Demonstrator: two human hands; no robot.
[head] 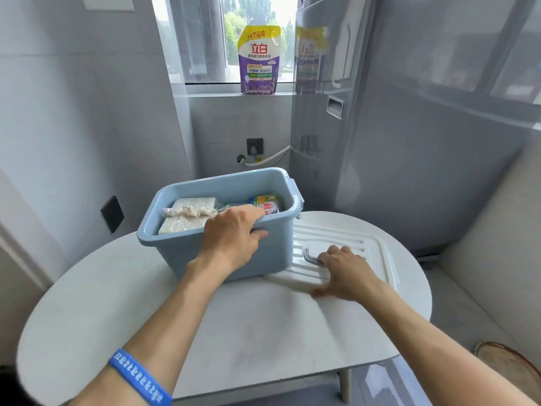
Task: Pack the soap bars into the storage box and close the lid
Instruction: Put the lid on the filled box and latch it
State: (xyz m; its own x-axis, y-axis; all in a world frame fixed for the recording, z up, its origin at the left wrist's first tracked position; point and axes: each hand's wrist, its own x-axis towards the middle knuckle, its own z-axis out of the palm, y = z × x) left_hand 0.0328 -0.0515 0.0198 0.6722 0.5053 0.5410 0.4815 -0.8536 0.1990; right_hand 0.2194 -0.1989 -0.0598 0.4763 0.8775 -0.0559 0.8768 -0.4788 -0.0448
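A light blue storage box [187,253] stands open on the round white table [117,303]. Inside lie pale soap bars in clear wrap [190,215] on the left and a packaged soap with a green and yellow label [268,205] on the right. My left hand [231,235] grips the box's near rim, fingers inside, thumb outside. The white lid [345,238] lies flat on the table to the right of the box, its grey handle [310,257] facing up. My right hand [348,273] rests on the lid, fingers at the handle and thumb at the lid's near edge.
A purple and yellow detergent pouch [259,60] stands on the windowsill behind. A tall grey appliance [380,127] rises right of the table. Tiled wall with a dark socket [112,213] lies to the left. A woven basket [509,367] sits on the floor at lower right.
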